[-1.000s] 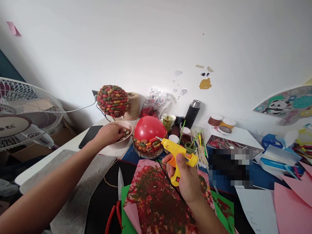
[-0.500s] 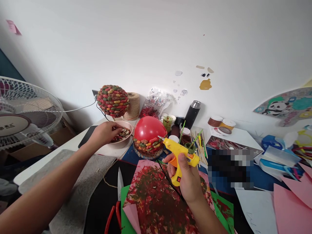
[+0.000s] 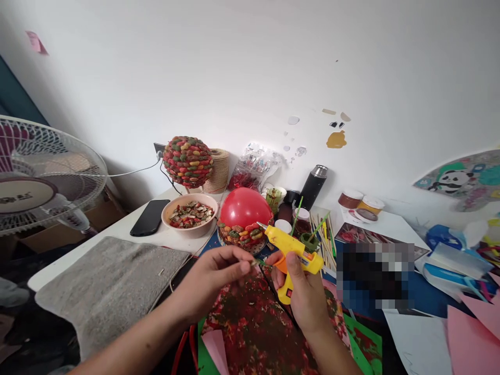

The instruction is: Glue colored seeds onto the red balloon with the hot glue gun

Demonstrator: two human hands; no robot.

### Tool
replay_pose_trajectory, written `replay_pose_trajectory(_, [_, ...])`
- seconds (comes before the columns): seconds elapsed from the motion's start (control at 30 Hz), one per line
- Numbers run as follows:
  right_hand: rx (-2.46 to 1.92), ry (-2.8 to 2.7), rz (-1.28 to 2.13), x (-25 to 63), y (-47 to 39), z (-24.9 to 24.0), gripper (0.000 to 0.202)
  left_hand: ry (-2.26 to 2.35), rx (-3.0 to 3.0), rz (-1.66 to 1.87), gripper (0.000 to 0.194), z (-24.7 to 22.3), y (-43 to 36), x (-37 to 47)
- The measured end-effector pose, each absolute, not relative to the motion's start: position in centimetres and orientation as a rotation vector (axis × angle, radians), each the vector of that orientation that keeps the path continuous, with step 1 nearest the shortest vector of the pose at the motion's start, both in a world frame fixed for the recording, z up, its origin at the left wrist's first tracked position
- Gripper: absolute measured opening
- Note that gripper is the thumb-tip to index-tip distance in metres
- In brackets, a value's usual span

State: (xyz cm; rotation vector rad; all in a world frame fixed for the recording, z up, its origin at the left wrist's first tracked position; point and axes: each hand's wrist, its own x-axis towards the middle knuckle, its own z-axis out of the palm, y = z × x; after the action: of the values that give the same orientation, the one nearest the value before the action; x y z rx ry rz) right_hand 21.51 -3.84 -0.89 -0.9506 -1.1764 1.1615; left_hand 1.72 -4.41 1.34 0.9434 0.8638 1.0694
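My right hand [image 3: 304, 286] grips a yellow hot glue gun [image 3: 291, 245] by its handle, its nozzle pointing up and left. Between the thumb and fingertips of my left hand [image 3: 224, 271] is a small painted nutshell [image 3: 254, 263], probably pistachio, just left of the glue gun's trigger. Behind both hands sits a red balloon [image 3: 245, 208], its lower part ringed by rows of red, green, brown and yellow shells [image 3: 244, 234]. A pink bowl [image 3: 190, 232] of similar shells stands to the left.
A finished-looking shell-covered ball [image 3: 188, 162] stands near a twine spool [image 3: 217, 169]. Paint-stained paper [image 3: 250, 323] lies under my hands. A phone [image 3: 150, 217], grey cloth [image 3: 113, 281], fan [image 3: 47, 177], black flask [image 3: 313, 187], paint jars [image 3: 349, 199] and sticks [image 3: 326, 234] surround them.
My left hand has left the bowl and come right, toward the glue gun, with a small shell in its fingers. My right hand still holds the glue gun; the view has shifted slightly.
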Motion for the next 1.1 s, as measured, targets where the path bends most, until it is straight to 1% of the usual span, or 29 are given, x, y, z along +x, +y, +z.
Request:
replay_pose_trajectory(0.13, [-1.03, -1.171, 1.115, 21.7, -3.9, -1.0, 0.066, 0.693, 0.751, 0.987, 0.048, 0.6, -4.4, 4.7])
replay_pose_trajectory(0.33, [-1.135, -1.176, 1.014, 21.8, -4.1, -0.5, 0.066, 0.653, 0.752, 0.983, 0.044, 0.0, -3.9, 5.0])
replay_pose_trajectory(0.47, [-1.121, -1.202, 1.001, 21.7, -3.9, -0.7, 0.063, 0.64, 0.836, 0.93, 0.044, -0.2, -3.9, 5.0])
replay_pose_trajectory(0.6, [-1.099, -1.265, 1.111, 22.3, -3.6, -1.6, 0.06, 0.642, 0.998, 0.786, 0.045, 0.3, -3.8, 5.1])
replay_pose_trajectory(0.67, [-1.107, -1.25, 1.137, 22.7, -3.5, -1.9, 0.06, 0.64, 1.092, 0.72, 0.041, 0.7, -3.5, 4.9])
replay_pose_trajectory(0.73, [-1.117, -1.188, 1.139, 22.9, -3.5, -1.9, 0.062, 0.619, 1.193, 0.708, 0.032, 1.1, -2.9, 4.6])
replay_pose_trajectory(0.8, [-1.109, -1.105, 1.159, 22.8, -3.5, -1.6, 0.067, 0.589, 1.337, 0.774, 0.02, 1.5, -2.2, 4.3])
replay_pose_trajectory(0.87, [-1.094, -1.008, 1.139, 22.5, -3.4, -1.2, 0.074, 0.564, 1.523, 0.892, 0.013, 1.7, -1.6, 4.0])
replay_pose_trajectory(0.97, [-1.079, -0.946, 1.118, 22.3, -3.3, -1.0, 0.08, 0.551, 1.743, 1.072, 0.014, 1.4, -1.2, 3.5])
replay_pose_trajectory(1.1, [-1.096, -0.939, 1.113, 22.5, -3.3, -1.7, 0.082, 0.503, 1.81, 1.203, 0.017, 0.4, -1.2, 3.2])
